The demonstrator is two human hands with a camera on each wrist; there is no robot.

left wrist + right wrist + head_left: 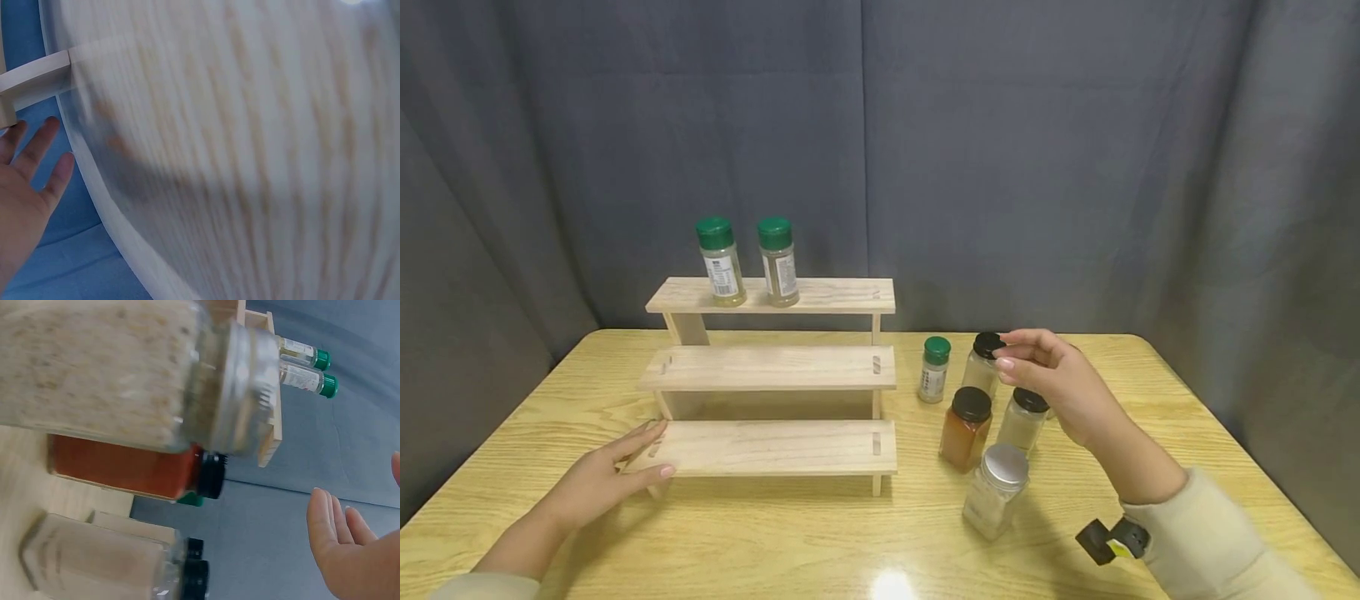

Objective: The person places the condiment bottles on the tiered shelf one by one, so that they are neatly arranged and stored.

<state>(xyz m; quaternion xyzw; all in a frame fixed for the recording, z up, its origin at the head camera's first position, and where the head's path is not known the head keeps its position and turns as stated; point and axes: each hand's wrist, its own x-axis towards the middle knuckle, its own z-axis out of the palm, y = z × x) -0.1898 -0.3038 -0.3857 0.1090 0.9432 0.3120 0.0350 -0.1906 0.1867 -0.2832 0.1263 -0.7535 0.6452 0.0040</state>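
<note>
Got left hand (591, 483) stretched out low with thumb spread well away from fingers, plus right hand (1063, 387) lifted higher on the other side with lightly bent fingers and thumb held apart

Glare is reflected by the wood-grain tabletop (805, 537), bowed in the left-wrist view; the silver-lidded jar (137, 372) is blurred in the right-wrist one.

Left hand (598, 479), right hand (1063, 383): bare. Left sleeve (486, 586): off-white. Right sleeve (1213, 542), toward tabletop's (775, 533) right edge: off-white, softly creased. At its cuff: black angular device (1096, 542), two-part, yellow-green patch.
</note>
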